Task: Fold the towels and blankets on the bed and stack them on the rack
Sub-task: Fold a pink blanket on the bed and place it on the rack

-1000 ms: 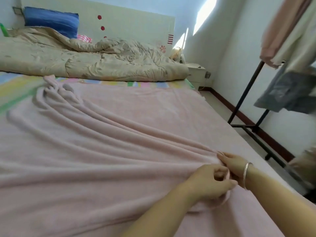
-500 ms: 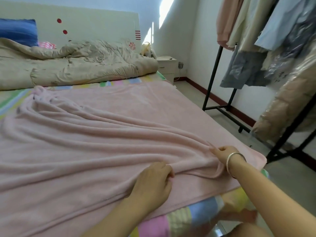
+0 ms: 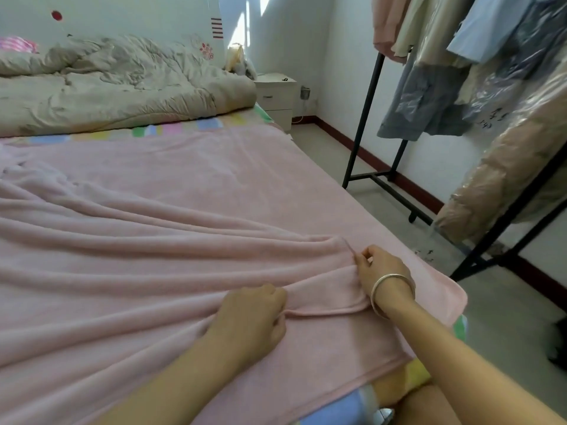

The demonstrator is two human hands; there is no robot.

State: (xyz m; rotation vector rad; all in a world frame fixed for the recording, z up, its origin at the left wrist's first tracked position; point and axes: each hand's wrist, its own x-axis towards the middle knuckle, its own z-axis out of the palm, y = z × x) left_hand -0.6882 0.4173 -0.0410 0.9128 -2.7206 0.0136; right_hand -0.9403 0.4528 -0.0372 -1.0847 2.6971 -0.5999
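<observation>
A large pink blanket (image 3: pixel 171 191) lies spread over the bed, with long ridges of cloth fanning out from the near right corner. My left hand (image 3: pixel 256 314) grips a gathered fold of the blanket along its near edge. My right hand (image 3: pixel 376 266), with a silver bangle on the wrist, pinches the blanket's edge a little farther right. A flat corner of the blanket (image 3: pixel 441 292) lies beyond my right wrist at the bed's edge. A black clothes rack (image 3: pixel 365 118) stands to the right of the bed.
A crumpled beige quilt (image 3: pixel 122 87) lies across the head of the bed, against the white headboard (image 3: pixel 138 16). A white nightstand (image 3: pixel 277 93) stands in the corner. Garments, some in plastic covers (image 3: pixel 497 167), hang from the rack over the grey floor (image 3: pixel 322 154).
The view has swung right, bringing the rack into sight. My left hand has slid left along the near edge, away from my right hand, which keeps hold of the cloth.
</observation>
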